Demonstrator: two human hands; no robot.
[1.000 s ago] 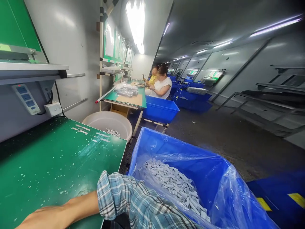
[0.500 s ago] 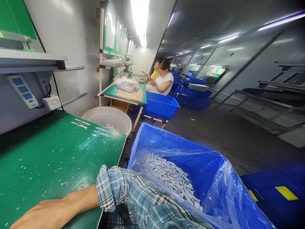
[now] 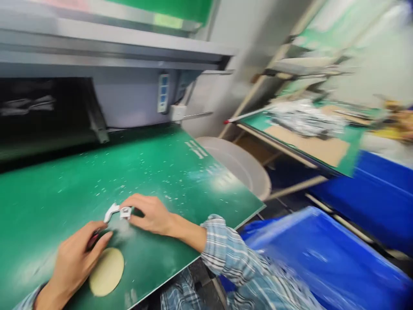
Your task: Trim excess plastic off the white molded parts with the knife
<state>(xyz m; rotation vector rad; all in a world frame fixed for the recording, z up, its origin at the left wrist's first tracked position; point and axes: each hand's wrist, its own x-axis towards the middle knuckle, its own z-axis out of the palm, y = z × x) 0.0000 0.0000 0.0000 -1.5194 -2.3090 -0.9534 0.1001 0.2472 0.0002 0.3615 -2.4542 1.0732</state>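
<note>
A small white plastic piece lay on the green tabletop, bent at an angle, with a squarer block at its right end; the motion blur hid its finer shape. It sat close to the front edge of the tabletop, between the two hands. The right hand reached in from the right, its fingers curled narrowly over the block end and pinching it against the surface. The left hand lay just beside the piece's other end, partly closed around a dark object with a reddish glint, too blurred to identify, and whether it gripped that object firmly could not be told. A round tan pad lay under the left hand's edge, and pale specks dotted the tabletop. A plaid sleeve was rolled at the right wrist. Beyond the tabletop stood a white round tub and a blue bin, and a power strip was fixed beneath a metal shelf. Further off, a second bench carried a bundle of clear plastic.
</note>
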